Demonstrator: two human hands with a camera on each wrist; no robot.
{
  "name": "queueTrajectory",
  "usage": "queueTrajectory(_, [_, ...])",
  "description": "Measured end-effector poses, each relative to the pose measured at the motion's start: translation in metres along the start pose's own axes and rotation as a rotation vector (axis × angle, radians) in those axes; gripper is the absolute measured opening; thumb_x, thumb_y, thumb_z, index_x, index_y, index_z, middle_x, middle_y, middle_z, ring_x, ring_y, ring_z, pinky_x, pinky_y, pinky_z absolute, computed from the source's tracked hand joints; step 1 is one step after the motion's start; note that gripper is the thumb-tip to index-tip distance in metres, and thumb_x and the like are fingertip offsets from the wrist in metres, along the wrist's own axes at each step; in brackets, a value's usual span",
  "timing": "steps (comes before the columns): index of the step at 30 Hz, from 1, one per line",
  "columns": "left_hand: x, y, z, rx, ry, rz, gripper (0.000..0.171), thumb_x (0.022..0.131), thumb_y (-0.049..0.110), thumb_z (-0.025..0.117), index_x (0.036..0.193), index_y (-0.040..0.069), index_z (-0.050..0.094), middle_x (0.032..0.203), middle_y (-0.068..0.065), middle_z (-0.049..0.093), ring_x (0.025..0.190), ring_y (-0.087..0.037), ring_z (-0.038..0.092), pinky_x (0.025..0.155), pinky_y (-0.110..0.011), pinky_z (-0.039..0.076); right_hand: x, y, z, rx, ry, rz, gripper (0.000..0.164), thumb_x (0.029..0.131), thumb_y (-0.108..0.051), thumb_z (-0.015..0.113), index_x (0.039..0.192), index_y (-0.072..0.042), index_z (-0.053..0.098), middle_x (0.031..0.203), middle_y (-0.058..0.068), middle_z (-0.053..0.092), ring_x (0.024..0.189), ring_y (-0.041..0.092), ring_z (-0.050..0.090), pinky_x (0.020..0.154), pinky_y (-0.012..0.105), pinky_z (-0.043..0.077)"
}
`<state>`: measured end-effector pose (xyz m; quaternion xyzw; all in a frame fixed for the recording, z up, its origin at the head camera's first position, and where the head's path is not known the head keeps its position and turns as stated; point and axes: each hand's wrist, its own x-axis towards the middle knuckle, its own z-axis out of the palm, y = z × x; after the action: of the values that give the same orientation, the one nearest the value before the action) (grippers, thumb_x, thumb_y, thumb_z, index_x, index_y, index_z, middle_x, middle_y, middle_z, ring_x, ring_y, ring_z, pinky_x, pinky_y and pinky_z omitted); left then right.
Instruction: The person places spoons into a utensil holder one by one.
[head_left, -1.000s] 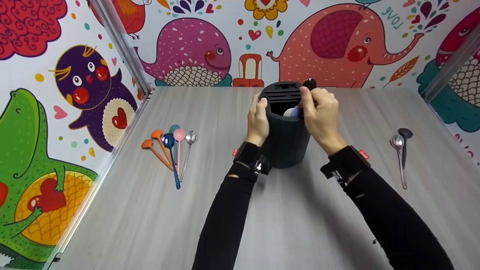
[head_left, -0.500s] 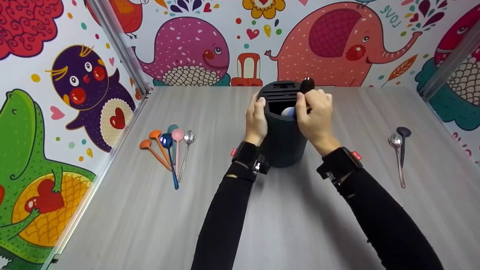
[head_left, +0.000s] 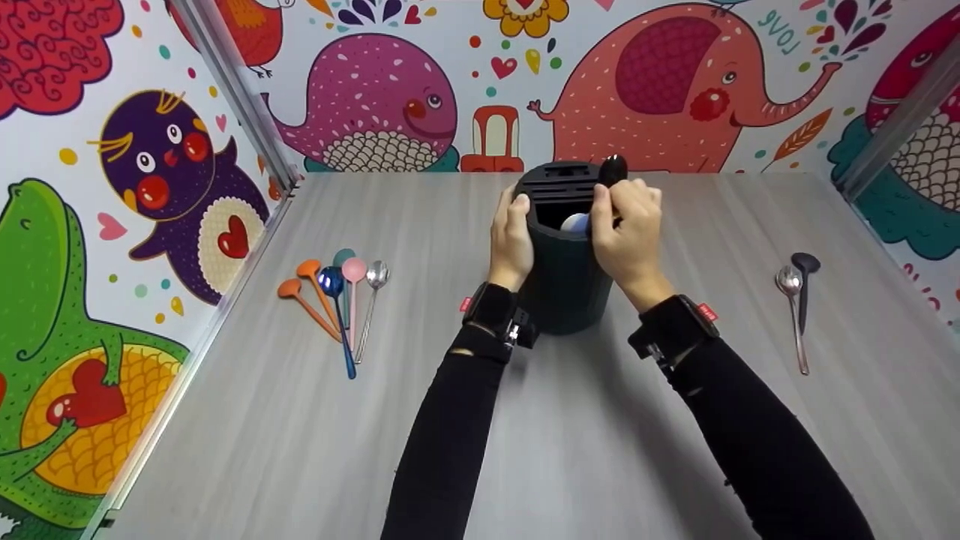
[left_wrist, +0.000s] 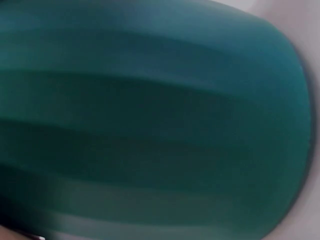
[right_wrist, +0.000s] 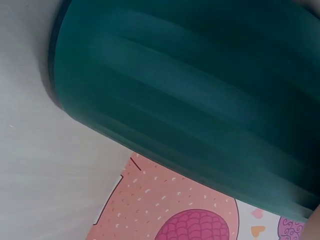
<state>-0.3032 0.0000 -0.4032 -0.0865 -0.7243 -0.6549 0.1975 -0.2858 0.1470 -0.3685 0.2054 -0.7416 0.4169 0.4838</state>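
Left hand (head_left: 511, 241) grips an upright, dark green, faceted cylindrical holder (head_left: 566, 289), set between both hands; right hand (head_left: 628, 236) holds a glossy black, round-ended utensil (head_left: 613, 171) at its rim; six long-handled spoons (head_left: 330, 282), orange, blue, teal, pink and silver, lie left of the left hand; silver spoon (head_left: 788, 280) and dark-grey spoon (head_left: 805, 262), right of the right hand.

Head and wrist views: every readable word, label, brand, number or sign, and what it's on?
"LOVE", letters mirror-reversed: on the white cartoon-printed back wall, near its upper right.
Small red left tag on the black left wristband: too small to read.
Small red right tag on the black right wristband: too small and blurred.
Dark green ribbed cylindrical container: no text on the sides shown.
No readable numbers or brands.
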Motion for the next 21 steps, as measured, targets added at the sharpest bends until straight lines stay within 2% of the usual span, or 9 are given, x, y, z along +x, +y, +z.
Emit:
queueTrajectory(16, [0.0005,-0.0015,-0.0011,0.001,0.007,0.019,0.054,0.098,0.034,0.029,0.134,0.006,0.057,0.134,-0.011,0.062,0.125,-0.021,0.056,0.109,-0.032,0.042,-0.0011,0.0007,0.0002,0.008,0.007,0.004,0.037,0.094,-0.011,0.056,0.061,0.001,0.045,0.057,0.013,0.04,0.063,0.031,0.042,0.074,0.036,0.027])
queueTrajectory(21, [-0.0002,-0.0011,-0.0003,-0.007,0.009,0.011,0.054,0.098,0.034,0.029,0.136,0.006,0.056,0.135,-0.011,0.062,0.126,-0.021,0.055,0.109,-0.032,0.042,-0.0019,-0.0003,-0.0008,0.003,0.011,0.018,0.035,0.095,-0.011,0.057,0.063,0.0,0.048,0.06,0.013,0.044,0.065,0.031,0.043,0.075,0.031,0.026])
